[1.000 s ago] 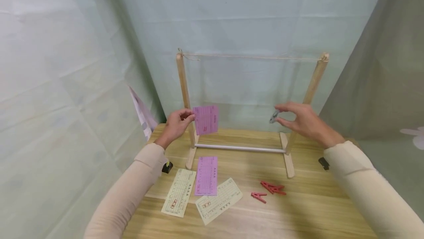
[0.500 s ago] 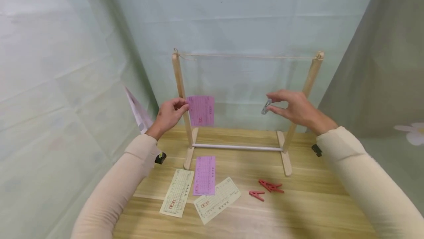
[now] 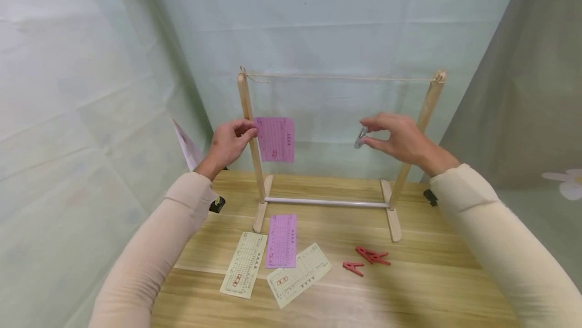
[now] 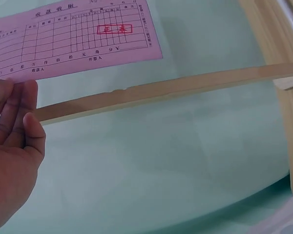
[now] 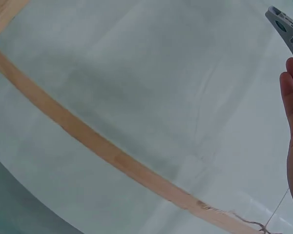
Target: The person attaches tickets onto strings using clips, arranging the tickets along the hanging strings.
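Observation:
My left hand [image 3: 229,142] pinches a pink receipt slip [image 3: 276,139] by its left edge, beside the left post of a wooden frame [image 3: 255,158] and below the string [image 3: 336,77] tied across its top. In the left wrist view the printed slip [image 4: 78,36] shows a red stamp. Between thumb and fingers my right hand [image 3: 397,138] holds a grey clothespin [image 3: 360,137], left of the right post and below the string. The right wrist view shows the clothespin [image 5: 284,29] at the fingertips, partly cut off by the image edge.
On the wooden table [image 3: 327,302] lie another pink slip [image 3: 281,242], a yellow slip [image 3: 244,265] to its left and a second yellow slip [image 3: 299,275] partly beneath it. Several red clothespins [image 3: 372,255] lie to the right. A white bar [image 3: 325,201] joins the frame's feet.
Both hands have risen toward the string, the left carrying the pink slip and the right carrying the grey clothespin. The right hand has also shifted a little left. The items on the table have stayed put.

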`<state>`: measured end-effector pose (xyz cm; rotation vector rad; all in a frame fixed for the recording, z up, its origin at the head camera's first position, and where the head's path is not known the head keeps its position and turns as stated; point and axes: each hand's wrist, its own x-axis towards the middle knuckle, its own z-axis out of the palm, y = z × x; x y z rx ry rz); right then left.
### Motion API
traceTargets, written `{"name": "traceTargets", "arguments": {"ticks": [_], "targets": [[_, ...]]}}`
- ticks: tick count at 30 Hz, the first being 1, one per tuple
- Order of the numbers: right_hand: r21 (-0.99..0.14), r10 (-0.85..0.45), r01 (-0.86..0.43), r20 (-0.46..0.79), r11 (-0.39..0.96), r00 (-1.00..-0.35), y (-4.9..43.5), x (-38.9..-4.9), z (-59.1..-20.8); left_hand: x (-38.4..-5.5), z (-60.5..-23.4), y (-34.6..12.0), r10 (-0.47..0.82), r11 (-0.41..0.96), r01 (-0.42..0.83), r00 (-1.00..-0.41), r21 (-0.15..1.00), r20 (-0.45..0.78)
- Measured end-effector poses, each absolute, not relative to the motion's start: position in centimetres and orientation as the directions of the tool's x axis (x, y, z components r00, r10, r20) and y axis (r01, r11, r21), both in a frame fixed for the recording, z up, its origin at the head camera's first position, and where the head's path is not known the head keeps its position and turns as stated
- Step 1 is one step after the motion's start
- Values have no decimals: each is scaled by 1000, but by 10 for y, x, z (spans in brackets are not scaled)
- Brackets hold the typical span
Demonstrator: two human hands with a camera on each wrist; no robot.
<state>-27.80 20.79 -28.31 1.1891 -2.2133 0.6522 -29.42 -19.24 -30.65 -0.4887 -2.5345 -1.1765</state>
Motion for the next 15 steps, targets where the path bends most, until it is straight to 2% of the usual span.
{"name": "traceTargets", "arguments": {"ticks": [15], "targets": [[-166,-607,-853,636,495,-476,191,-281,-263,-298,-281,-193,110,613,397,-899,683,424]]}}
